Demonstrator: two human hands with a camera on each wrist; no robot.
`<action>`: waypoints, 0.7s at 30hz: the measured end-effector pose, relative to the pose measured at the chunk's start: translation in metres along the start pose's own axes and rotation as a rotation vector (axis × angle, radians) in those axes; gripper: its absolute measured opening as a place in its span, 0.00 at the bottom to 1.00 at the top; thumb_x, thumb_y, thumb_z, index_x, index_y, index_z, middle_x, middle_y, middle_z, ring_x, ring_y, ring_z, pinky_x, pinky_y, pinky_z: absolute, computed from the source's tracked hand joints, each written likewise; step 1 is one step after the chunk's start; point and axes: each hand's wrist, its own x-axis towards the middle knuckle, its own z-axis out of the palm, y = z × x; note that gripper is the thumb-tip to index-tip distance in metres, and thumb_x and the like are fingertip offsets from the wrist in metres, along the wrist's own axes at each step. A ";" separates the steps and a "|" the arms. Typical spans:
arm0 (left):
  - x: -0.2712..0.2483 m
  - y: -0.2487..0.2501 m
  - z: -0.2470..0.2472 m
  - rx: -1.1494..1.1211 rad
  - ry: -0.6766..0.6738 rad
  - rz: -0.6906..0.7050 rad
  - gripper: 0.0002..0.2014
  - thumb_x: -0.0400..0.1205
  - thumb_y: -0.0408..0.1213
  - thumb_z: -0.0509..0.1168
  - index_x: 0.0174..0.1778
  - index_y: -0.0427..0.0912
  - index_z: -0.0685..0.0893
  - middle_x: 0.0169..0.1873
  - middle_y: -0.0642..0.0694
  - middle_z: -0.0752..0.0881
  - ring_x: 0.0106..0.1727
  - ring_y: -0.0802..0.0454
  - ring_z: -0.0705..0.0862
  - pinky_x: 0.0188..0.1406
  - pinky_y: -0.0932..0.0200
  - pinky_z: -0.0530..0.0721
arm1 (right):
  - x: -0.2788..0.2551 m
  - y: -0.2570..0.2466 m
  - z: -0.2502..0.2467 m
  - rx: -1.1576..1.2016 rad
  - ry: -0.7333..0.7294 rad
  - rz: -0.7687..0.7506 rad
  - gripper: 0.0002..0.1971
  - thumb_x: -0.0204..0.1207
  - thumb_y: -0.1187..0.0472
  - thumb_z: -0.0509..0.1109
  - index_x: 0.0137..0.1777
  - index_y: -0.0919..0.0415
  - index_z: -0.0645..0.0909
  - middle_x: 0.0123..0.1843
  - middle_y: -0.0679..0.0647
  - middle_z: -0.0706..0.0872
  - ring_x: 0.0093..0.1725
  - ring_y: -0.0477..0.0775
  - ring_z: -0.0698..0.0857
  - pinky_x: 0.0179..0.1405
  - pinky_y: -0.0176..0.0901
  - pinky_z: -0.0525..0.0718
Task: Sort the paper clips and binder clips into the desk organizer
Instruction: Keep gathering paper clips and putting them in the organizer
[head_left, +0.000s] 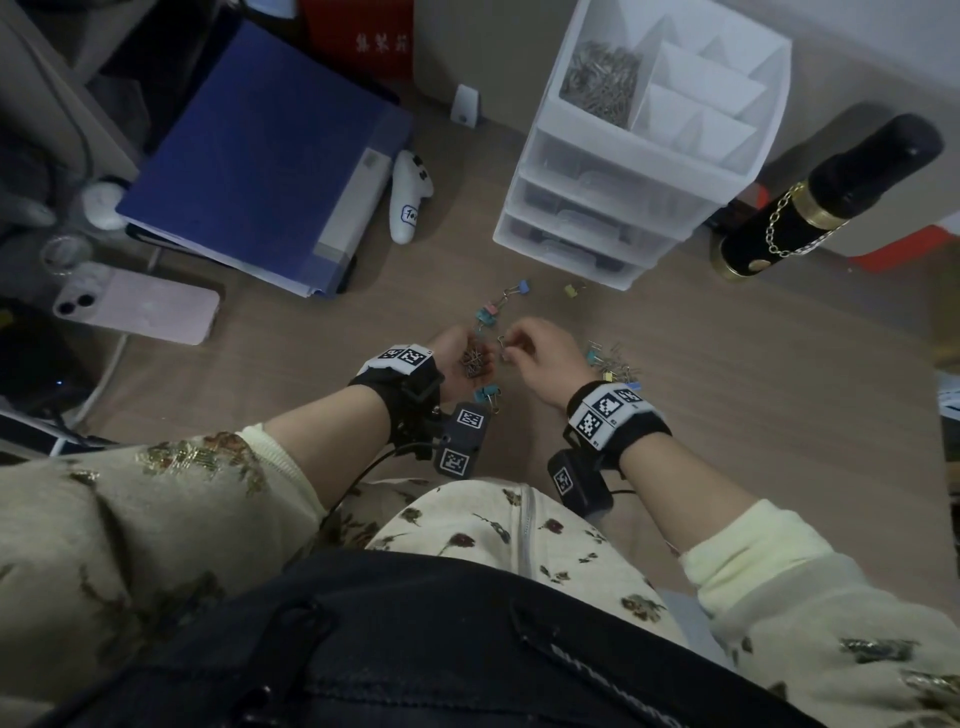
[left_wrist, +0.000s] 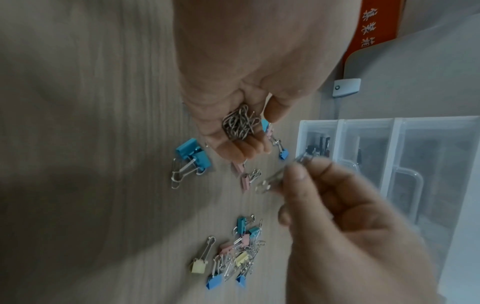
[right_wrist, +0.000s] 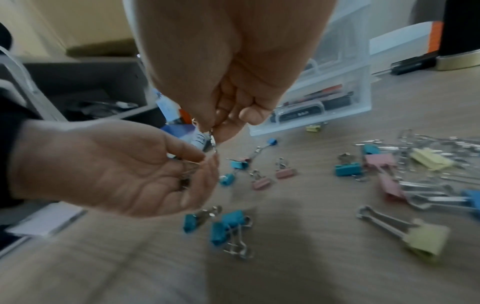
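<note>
My left hand (head_left: 460, 356) is cupped palm-up over the desk and holds a small heap of silver paper clips (left_wrist: 240, 123). Just right of it, my right hand (head_left: 540, 353) pinches one paper clip (right_wrist: 213, 140) between thumb and fingers, right above the left palm. Coloured binder clips (right_wrist: 348, 168) in blue, pink and yellow lie scattered on the desk around and under both hands, with a denser pile mixed with paper clips (left_wrist: 239, 255) to the right. The white desk organizer (head_left: 644, 150) stands behind, its top left compartment filled with paper clips (head_left: 602, 83).
A blue binder (head_left: 260, 156) and a white game controller (head_left: 410, 197) lie at the left, a pink phone (head_left: 140, 306) nearer the desk's left edge. A black and gold bottle (head_left: 831, 197) stands right of the organizer. The organizer has three clear drawers (head_left: 587, 228) below.
</note>
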 end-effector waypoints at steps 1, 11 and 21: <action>-0.001 -0.001 0.000 -0.011 -0.028 0.005 0.14 0.84 0.34 0.49 0.37 0.36 0.77 0.31 0.43 0.77 0.32 0.51 0.77 0.36 0.58 0.79 | 0.001 -0.006 0.000 0.024 -0.001 -0.038 0.05 0.79 0.64 0.66 0.52 0.60 0.81 0.52 0.54 0.83 0.51 0.50 0.80 0.58 0.45 0.79; -0.009 0.005 -0.012 0.022 0.038 -0.005 0.17 0.84 0.39 0.52 0.28 0.44 0.69 0.13 0.52 0.70 0.11 0.58 0.64 0.11 0.72 0.60 | 0.001 0.012 0.010 -0.024 -0.005 -0.039 0.10 0.81 0.63 0.64 0.57 0.61 0.84 0.55 0.56 0.85 0.51 0.50 0.80 0.55 0.40 0.75; -0.021 0.011 -0.041 -0.041 0.155 0.051 0.16 0.83 0.37 0.53 0.26 0.44 0.69 0.14 0.52 0.69 0.14 0.58 0.63 0.12 0.72 0.60 | 0.004 0.029 0.052 -0.240 -0.287 0.032 0.25 0.73 0.49 0.72 0.68 0.57 0.75 0.69 0.58 0.74 0.66 0.61 0.77 0.64 0.56 0.78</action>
